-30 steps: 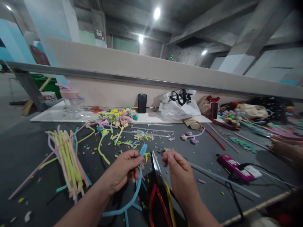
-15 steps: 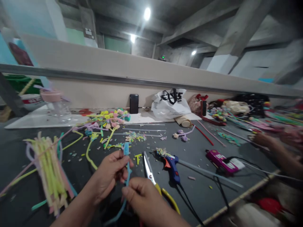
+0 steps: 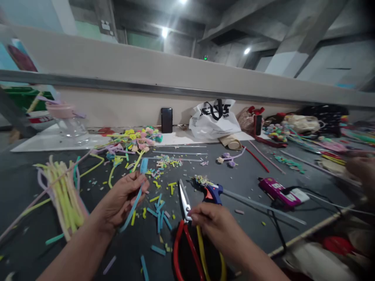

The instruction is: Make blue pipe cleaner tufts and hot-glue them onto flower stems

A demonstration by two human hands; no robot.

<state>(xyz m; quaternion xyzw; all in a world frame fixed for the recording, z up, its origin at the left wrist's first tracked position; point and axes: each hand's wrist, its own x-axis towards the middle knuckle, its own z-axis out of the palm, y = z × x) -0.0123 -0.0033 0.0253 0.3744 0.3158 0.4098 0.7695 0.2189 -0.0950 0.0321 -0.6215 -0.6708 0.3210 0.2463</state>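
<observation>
Concrete beams [image 3: 249, 21] and bright lamps [image 3: 165, 32] hang over my dark grey surface [image 3: 243, 177], littered with trimmings. My left hand [image 3: 125, 196] pinches a blue chenille stem [image 3: 134, 207] between thumb and fingers; its broad end stands up past my grip, and its narrow tail slants down toward my wrist, left of the scissors [image 3: 185, 200]. Below it lie short blue pieces [image 3: 158, 221]. My right hand [image 3: 215, 223] is at the scissors' pivot, fingertips drawn together; I cannot tell whether they touch the metal or pinch anything. To work well here, I think the pinch should sit just under the broad end, firm enough against twisting yet light enough not to crush the pile. My right fingers should mind the blade edges, and my sleeve-side wrist the glue gun [image 3: 216, 192] just beyond, possibly hot.
</observation>
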